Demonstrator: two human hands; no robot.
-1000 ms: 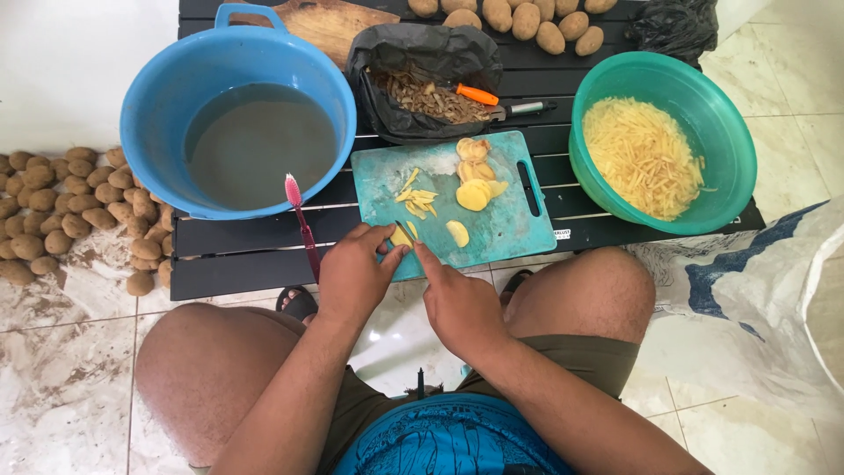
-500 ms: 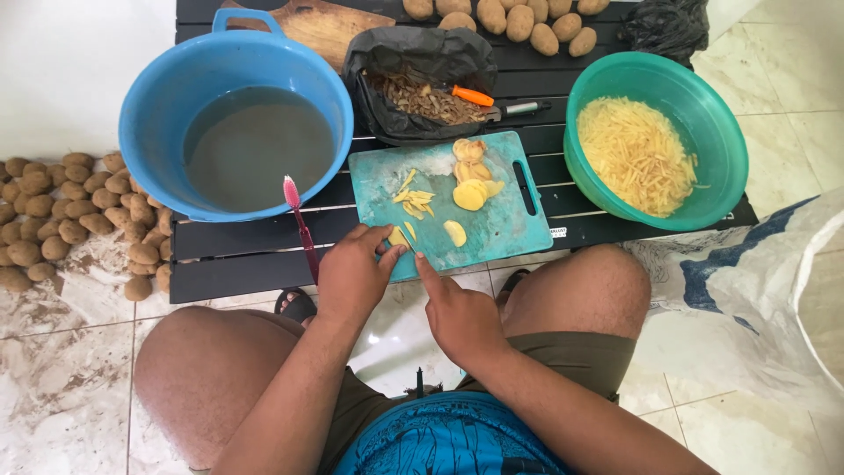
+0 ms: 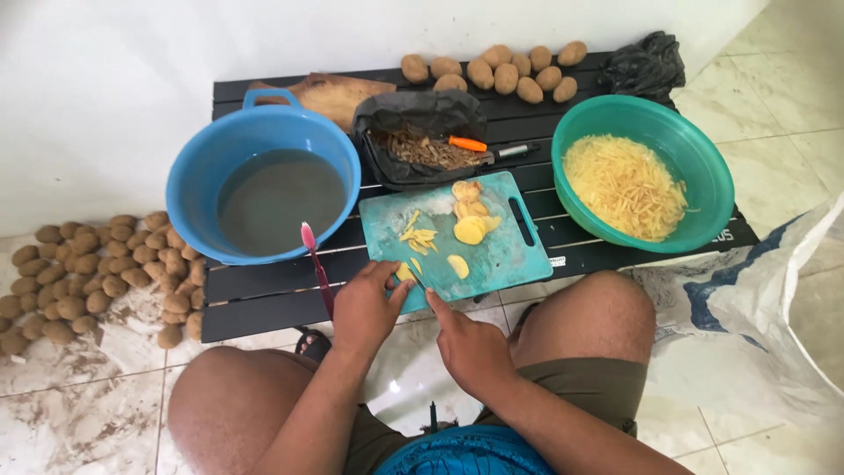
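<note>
At the teal cutting board (image 3: 492,255) near edge, our left hand (image 3: 365,308) pins a potato piece (image 3: 403,273); right hand (image 3: 470,347) grasps the knife (image 3: 418,280).

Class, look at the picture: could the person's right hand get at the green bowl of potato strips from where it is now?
Probably yes. The right hand is at the near edge of the teal cutting board, and the green bowl sits open-topped just to its right with nothing between them, though the hand seems to hold a knife.

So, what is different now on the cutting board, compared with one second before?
Almost nothing. The left hand still presses a potato piece at the near edge of the cutting board, and the right hand still works the knife beside it. Potato slices, the blue basin and green bowl did not move.
</note>
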